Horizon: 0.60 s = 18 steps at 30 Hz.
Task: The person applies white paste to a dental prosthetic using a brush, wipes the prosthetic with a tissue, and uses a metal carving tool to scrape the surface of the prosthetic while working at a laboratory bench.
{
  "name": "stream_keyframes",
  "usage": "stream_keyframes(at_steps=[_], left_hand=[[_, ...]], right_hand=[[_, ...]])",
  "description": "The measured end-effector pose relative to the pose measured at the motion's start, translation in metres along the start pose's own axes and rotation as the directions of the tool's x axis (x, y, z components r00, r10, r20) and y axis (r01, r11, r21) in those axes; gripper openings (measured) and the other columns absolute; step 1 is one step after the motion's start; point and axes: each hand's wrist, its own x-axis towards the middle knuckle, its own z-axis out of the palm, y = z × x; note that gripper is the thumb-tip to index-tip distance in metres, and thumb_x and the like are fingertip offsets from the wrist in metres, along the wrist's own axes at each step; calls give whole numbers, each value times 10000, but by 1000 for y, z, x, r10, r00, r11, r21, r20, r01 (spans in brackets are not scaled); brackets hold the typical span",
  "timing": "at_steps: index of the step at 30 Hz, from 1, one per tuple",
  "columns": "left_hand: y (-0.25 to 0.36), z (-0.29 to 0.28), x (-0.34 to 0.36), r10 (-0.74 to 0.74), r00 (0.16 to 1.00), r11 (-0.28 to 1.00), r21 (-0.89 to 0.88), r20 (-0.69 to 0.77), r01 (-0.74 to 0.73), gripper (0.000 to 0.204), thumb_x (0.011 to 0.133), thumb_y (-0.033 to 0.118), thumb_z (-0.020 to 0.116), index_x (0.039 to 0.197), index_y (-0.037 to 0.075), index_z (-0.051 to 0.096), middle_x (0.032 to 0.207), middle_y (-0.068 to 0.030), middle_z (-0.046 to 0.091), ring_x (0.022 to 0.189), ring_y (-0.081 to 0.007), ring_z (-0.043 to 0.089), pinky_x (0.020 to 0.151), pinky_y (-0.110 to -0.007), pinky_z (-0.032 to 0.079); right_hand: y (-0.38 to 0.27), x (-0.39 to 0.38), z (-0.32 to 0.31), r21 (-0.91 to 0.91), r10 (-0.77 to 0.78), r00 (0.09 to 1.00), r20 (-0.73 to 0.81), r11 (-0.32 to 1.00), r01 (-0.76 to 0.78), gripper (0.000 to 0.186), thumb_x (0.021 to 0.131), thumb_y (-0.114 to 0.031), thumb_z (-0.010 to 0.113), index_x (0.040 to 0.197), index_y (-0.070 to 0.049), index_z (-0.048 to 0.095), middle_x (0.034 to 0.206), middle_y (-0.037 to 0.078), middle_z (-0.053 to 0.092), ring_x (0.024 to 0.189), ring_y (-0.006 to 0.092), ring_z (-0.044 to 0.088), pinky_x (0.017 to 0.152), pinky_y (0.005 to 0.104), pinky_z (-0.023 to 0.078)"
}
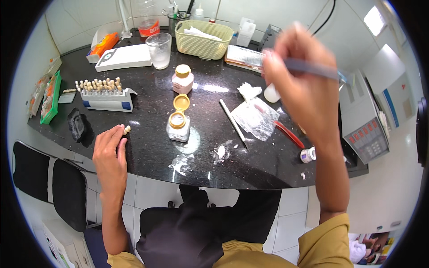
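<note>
My left hand (111, 149) rests at the bench's front left, its fingertips pinched on small tooth-coloured pieces (127, 130). My right hand (304, 85) is raised at the right, blurred, closed on a slim grey tool (313, 68). Beneath it are a small white container (271, 94), a crumpled plastic bag (254, 120) and a red-handled tool (289, 134). Between my hands stand an open jar (178, 131) with a yellow flip lid and a closed jar (182, 81) with pink contents; a white stick (230, 119) lies beside them.
On the black bench (210, 172) are a shade-guide rack (107, 100), dark tray (77, 125), green tray (50, 98), glass (158, 50), basket (203, 41), white powder smears (221, 152) and small bottle (307, 155). A device (366, 140) stands right; black chairs (69, 194) are below left.
</note>
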Motion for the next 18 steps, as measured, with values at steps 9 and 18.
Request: stream_keyframes(at_steps=[9, 18], left_hand=[[2, 9, 2, 13, 997, 999, 38, -75, -10, 314, 858, -89, 662, 1150, 16, 711, 974, -111, 688, 863, -261, 656, 794, -363, 524], [25, -26, -21, -154, 969, 782, -576, 192, 238, 321, 891, -62, 585, 1197, -19, 671, 986, -3, 573, 836, -73, 525, 759, -227, 465]], right_hand=[[42, -141, 10, 15, 300, 954, -4, 954, -300, 69, 867, -49, 706, 906, 1, 679, 724, 99, 696, 622, 161, 691, 585, 274, 523], [46, -160, -13, -31, 265, 963, 49, 964, -264, 111, 828, -15, 699, 939, -18, 697, 825, 123, 688, 674, 251, 678, 613, 319, 524]])
